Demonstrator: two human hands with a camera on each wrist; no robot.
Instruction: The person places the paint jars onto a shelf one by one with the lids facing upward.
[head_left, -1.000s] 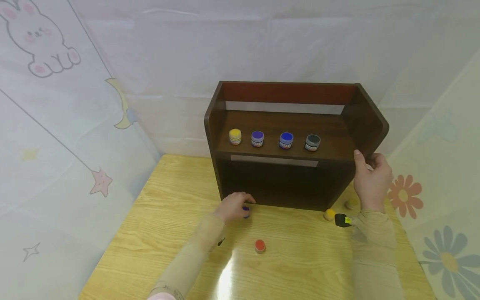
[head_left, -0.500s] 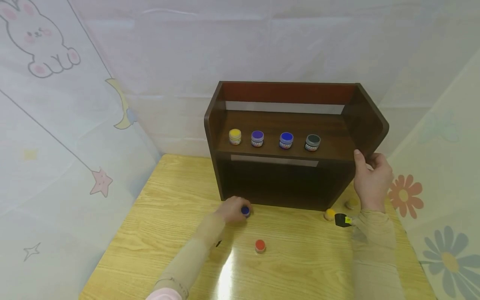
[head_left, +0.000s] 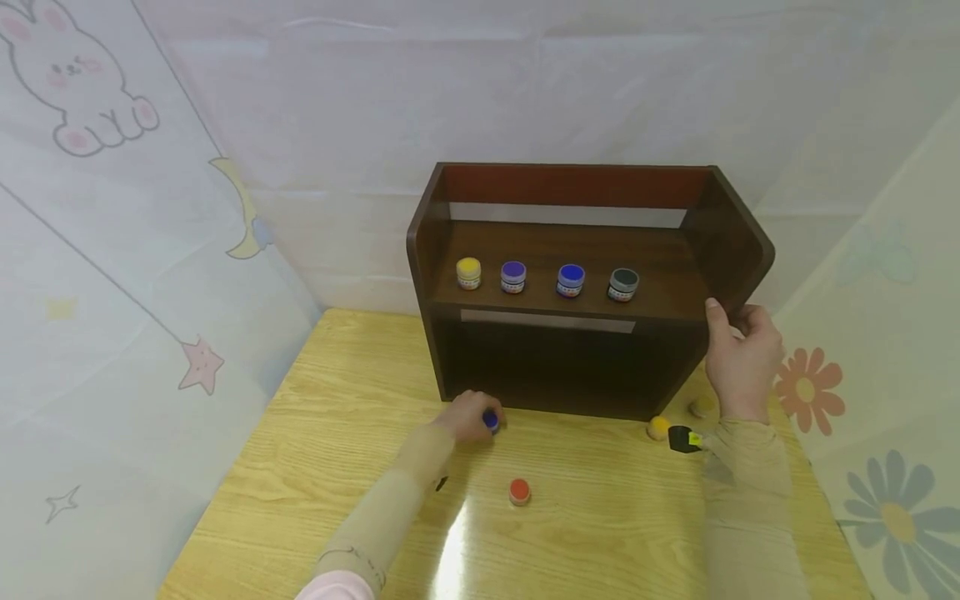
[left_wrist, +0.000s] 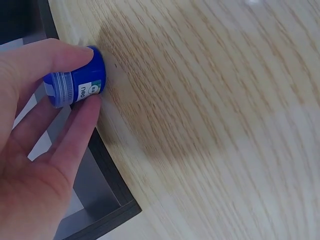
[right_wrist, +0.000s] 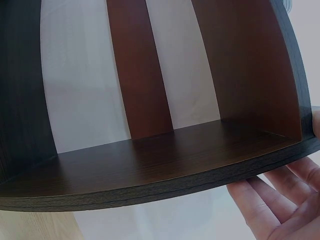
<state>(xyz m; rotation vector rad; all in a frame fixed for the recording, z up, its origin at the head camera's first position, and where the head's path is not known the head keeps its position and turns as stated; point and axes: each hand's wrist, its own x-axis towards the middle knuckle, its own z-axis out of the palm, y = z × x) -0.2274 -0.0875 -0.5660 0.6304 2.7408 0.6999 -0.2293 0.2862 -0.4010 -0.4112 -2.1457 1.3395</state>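
My left hand (head_left: 467,416) pinches a small blue paint jar (left_wrist: 91,75) between thumb and fingers, just before the shelf's lower front edge. In the left wrist view the jar has a clear cap and a white label, and it lies sideways in the picture. My right hand (head_left: 742,362) grips the right side panel of a dark brown two-tier shelf (head_left: 570,315). Its fingers (right_wrist: 250,202) lie along the outer face of that panel. On the upper board stand a yellow jar (head_left: 468,275), a purple jar (head_left: 513,278), another blue jar (head_left: 570,282) and a dark grey jar (head_left: 622,286).
A red-lidded jar (head_left: 519,492) stands on the wooden table (head_left: 600,517) in front of the shelf. By the shelf's lower right corner sits a yellow-orange-lidded jar (head_left: 658,428), with a dull yellowish one (head_left: 702,407) behind it. A patterned cloth (head_left: 360,125) hangs behind the shelf.
One second ago the left fingers reached loosely over the blue jar; now they have closed round it, and its lid shows beside the fingertips. The right hand stays on the shelf panel.
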